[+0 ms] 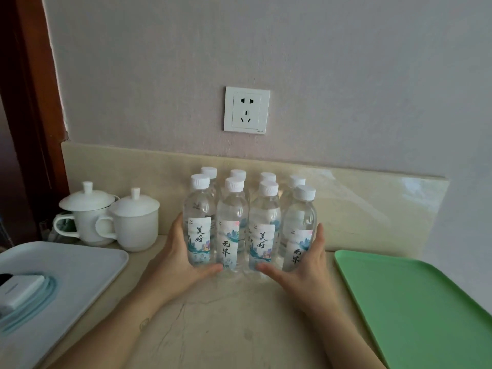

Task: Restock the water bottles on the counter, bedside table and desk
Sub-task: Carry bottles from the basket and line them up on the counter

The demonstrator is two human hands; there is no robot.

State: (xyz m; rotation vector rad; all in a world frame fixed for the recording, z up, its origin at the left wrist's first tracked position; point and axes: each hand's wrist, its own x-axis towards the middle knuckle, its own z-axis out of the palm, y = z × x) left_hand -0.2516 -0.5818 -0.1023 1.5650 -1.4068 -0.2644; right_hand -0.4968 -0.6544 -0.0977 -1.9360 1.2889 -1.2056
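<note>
On the counter (239, 315), 8 bottles (231, 235) stand in 2 rows of 4 at 12 o'clock. Left hand (181, 257) at 9 o'clock and right hand (306, 265) at 3 o'clock press the block with open, flat fingers, probably squaring it clear of cups (133, 225) and green tray (412, 302).

The clear water bottles (231, 222) have white caps (234, 185) and white labels (199, 235) with black brush characters over a teal and pink skyline print. The counter (239, 315) is cream with faint grey-brown veins; at 4 o'clock lies a mint-green tray (426, 310), at 8 o'clock a white tray (80, 275). The cups (138, 225) at 9 o'clock and the socket (246, 110) at 12 o'clock are white, the wall (346, 75) greyish lilac.
</note>
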